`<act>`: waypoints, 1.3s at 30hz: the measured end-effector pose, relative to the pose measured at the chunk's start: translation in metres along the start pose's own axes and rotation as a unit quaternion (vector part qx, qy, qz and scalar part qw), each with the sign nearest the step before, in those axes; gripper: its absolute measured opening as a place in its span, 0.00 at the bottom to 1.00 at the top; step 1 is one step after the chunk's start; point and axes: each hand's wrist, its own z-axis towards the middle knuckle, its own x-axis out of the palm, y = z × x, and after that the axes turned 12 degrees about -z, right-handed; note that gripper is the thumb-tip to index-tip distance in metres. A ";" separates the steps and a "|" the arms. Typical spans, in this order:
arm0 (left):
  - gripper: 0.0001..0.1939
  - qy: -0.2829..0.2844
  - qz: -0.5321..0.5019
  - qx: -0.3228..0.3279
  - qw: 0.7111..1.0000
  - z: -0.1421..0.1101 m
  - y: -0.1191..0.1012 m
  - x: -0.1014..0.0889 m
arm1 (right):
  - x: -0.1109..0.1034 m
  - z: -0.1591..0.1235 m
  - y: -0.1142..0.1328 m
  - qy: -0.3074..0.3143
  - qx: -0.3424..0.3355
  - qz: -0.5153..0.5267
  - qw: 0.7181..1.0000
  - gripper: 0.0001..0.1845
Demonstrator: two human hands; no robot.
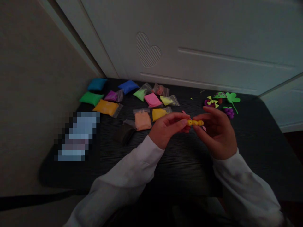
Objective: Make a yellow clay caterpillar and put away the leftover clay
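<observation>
A small yellow clay piece [195,123], made of rounded lumps in a row with tiny dark marks, is held above the table between my hands. My left hand [167,127] pinches its left end between thumb and fingers. On the other side, my right hand [216,132] grips it with thumb and fingertips, the palm facing inward. Bits of pink [204,128] show behind the fingers; their shape is mostly hidden. Just beyond my left hand lies a bag of yellow clay [158,114], beside a bag of peach clay [142,119].
On the dark table [180,170] lie several more clay bags, including orange [106,107], green [91,98] and black [124,132]. A blurred-out phone-like screen [79,135] is at left. Finished clay shapes, a green clover [232,97] and purple grapes [228,112], lie at right. A white panel [201,34] stands behind.
</observation>
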 end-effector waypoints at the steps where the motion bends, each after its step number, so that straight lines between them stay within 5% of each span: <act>1: 0.08 -0.004 -0.003 -0.002 1.000 0.000 0.000 0.000 | 0.000 0.000 -0.001 0.003 -0.007 -0.007 1.000 0.32; 17: 0.12 -0.065 -0.044 -0.046 0.996 0.001 -0.002 0.002 | 0.002 -0.003 -0.004 0.027 -0.057 -0.105 0.992 0.33; 39: 0.08 -0.060 -0.054 -0.007 0.997 0.003 0.000 0.000 | 0.000 -0.001 -0.002 0.026 -0.026 -0.038 0.999 0.33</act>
